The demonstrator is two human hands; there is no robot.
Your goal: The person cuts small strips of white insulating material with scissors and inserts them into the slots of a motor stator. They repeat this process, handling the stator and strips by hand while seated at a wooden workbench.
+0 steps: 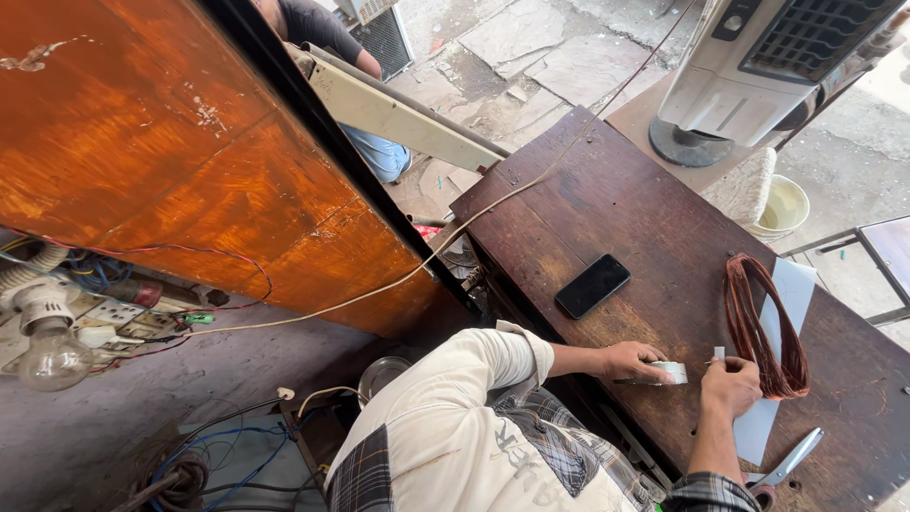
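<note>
My left hand (pixel 630 360) is shut on a small white tape roll (pixel 671 372) resting on the dark wooden table (pixel 616 199). Just to its right, my right hand (pixel 730 384) pinches the tape's free end (pixel 718 354). A coil of copper wire (pixel 758 327) lies right beside my right hand, on top of a pale sheet (pixel 794 284). A black phone (pixel 592 284) lies face up on the table, a little beyond my left hand.
Scissors (pixel 791 460) lie at the table's near right edge. A white air cooler (pixel 758 57) stands at the far end by a pale bucket (pixel 782 204). A large orange wooden panel (pixel 171 142) fills the left, above a bulb (pixel 52 356) and loose wires. Another person (pixel 322 28) sits beyond.
</note>
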